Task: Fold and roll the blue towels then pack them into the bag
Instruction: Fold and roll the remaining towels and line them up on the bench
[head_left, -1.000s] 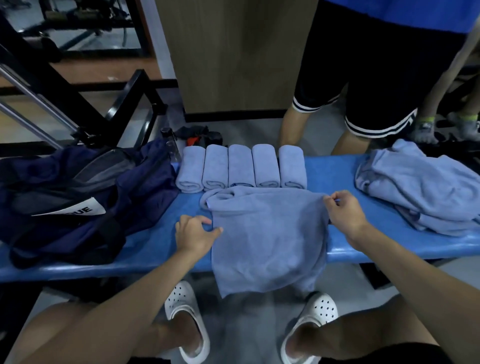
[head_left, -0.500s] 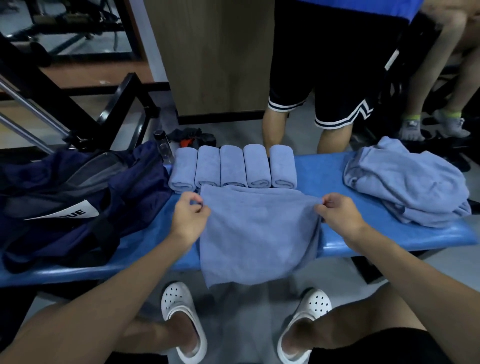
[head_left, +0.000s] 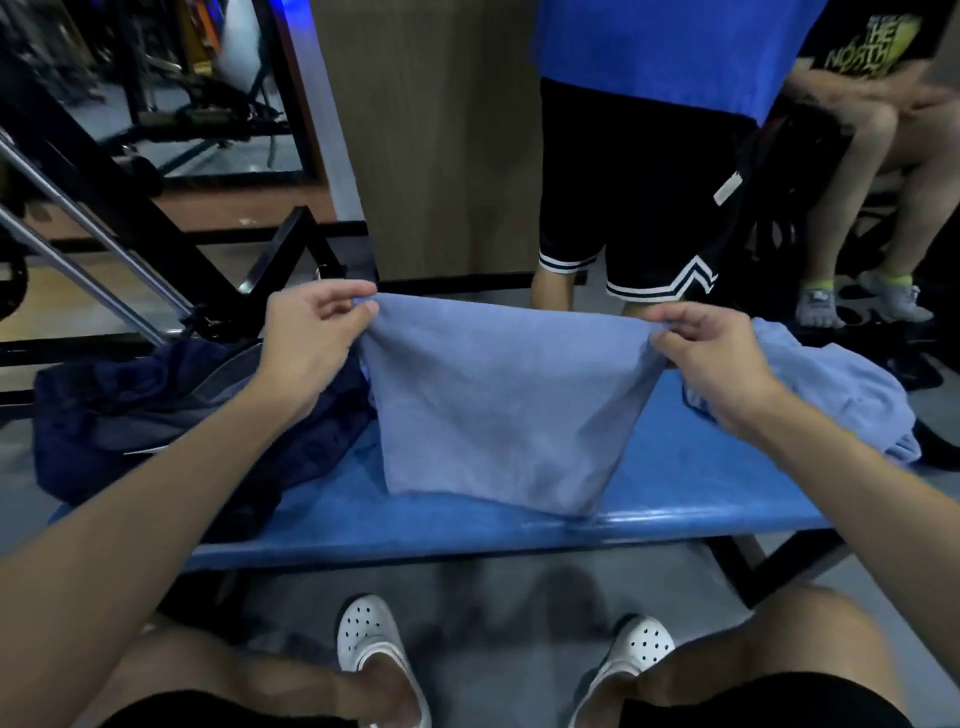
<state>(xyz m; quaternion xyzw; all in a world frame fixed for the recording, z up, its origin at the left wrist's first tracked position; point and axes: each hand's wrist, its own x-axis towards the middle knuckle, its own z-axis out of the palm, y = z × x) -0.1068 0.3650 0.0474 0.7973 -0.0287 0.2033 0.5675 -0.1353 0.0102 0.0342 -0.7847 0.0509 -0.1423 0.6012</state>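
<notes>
Over bench (head_left: 691, 488), towel (head_left: 498, 395) between both grips (head_left: 306, 343) (head_left: 717, 358)

1 camera sits on the person's head. It looks forward and down, close over the left hand (head_left: 306, 338) and right hand (head_left: 711, 358), blue bench (head_left: 675, 493) below the fingers (head_left: 332, 300).

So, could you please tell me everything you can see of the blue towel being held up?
The towel is light blue, plain, of soft terry-like cloth. It hangs spread out over the blue bench, narrowing downward with mild creases. The left hand pinches its upper left corner, the right hand its upper right. Whether its lower edge touches the bench is unclear.
</notes>
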